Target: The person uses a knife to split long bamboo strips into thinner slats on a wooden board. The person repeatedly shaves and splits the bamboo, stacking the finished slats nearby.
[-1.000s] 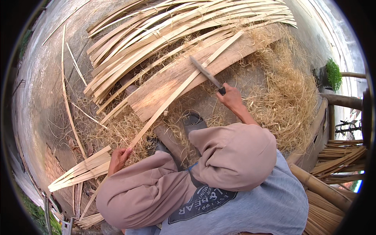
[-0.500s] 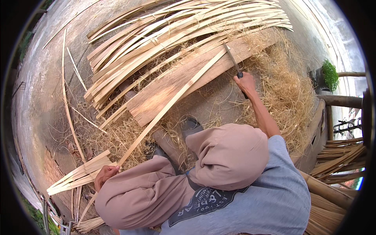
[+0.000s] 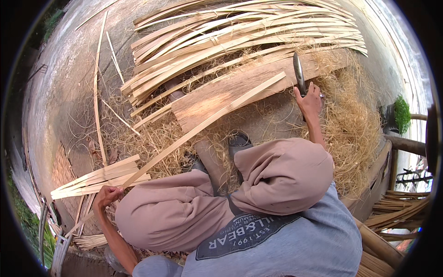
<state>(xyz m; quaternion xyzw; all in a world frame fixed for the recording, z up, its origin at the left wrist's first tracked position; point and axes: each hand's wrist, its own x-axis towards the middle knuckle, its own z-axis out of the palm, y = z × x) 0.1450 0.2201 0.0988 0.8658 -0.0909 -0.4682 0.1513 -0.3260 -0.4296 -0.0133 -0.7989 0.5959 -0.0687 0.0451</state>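
My left hand [image 3: 108, 195], beside my left knee, is closed on a long pale bamboo strip [image 3: 203, 123]. The strip slants up to the right, and its far end lies over a broad wooden board [image 3: 221, 92]. My right hand [image 3: 310, 100] grips a knife [image 3: 299, 71] by its handle, which the fingers mostly hide. Its dark blade points away from me over the board, a little to the right of the strip's far end and apart from it. Close to my left hand lies a small fan of pale strips [image 3: 99, 176].
Beyond the board a large bundle of bamboo strips [image 3: 240, 39] spreads across the floor. Curly shavings [image 3: 350, 134] are heaped on the right, with more around my feet. Several loose strips [image 3: 98, 87] lie to the left. A green plant [image 3: 402, 114] stands at far right, near bamboo poles [image 3: 406, 145].
My right hand has turned the knife so its blade points straight ahead and shows its flat side. The left hand, still on the strip, has shifted left and out from behind my knee.
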